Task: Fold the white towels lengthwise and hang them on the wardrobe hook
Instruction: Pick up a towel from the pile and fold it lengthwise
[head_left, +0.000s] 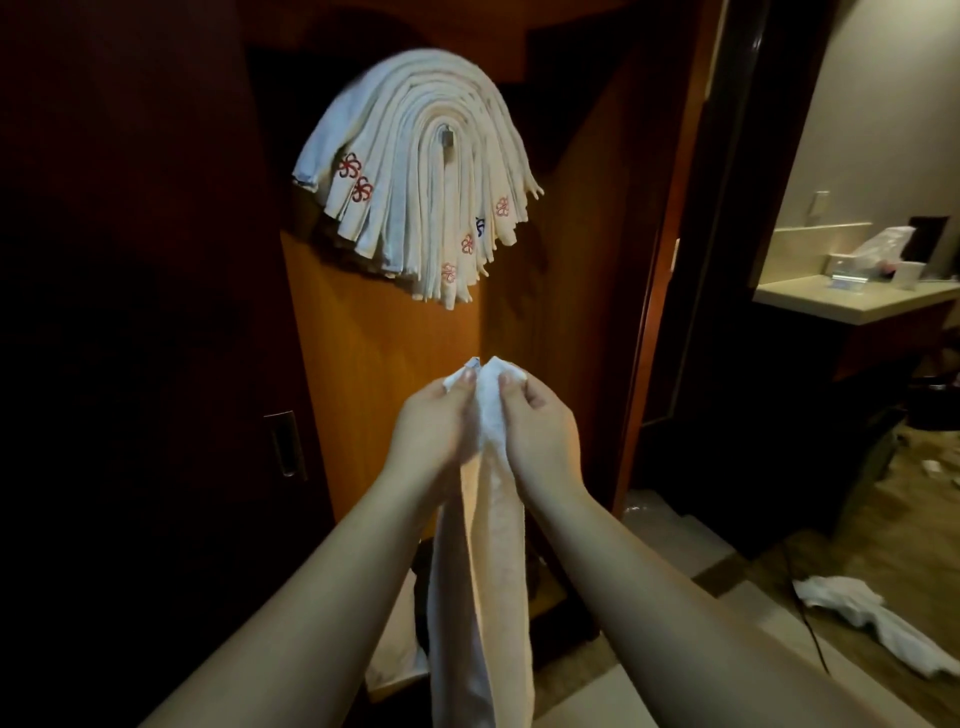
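Both hands meet in front of the wardrobe panel (384, 395), below the hook; the left hand (431, 423) and the right hand (537, 423) each pinch the top end of a white towel (493, 519), fingers curled narrow round the cloth, thumbs pressed on the bunched corners that stick up between them; the rest of the towel hangs straight down between the forearms as a long narrow band, its lower end out of view.

The step in hand looks like squaring the top end of the lengthwise fold before hanging; to do it well, the two corners should be laid edge on edge so that the long sides run even all the way down, and the pinch kept firm until the layers sit flat; a loose corner would likely open the fold once the towel is lifted.

Above, the hook (445, 139) already carries a thick fan of folded towels (415, 182), draped over it with ends falling on both sides; there seems little room left, so the new towel probably has to go over the top of the stack at its middle, balanced so that neither side drags it off.

A crumpled towel (878, 618) lies on the floor near the lower right edge.
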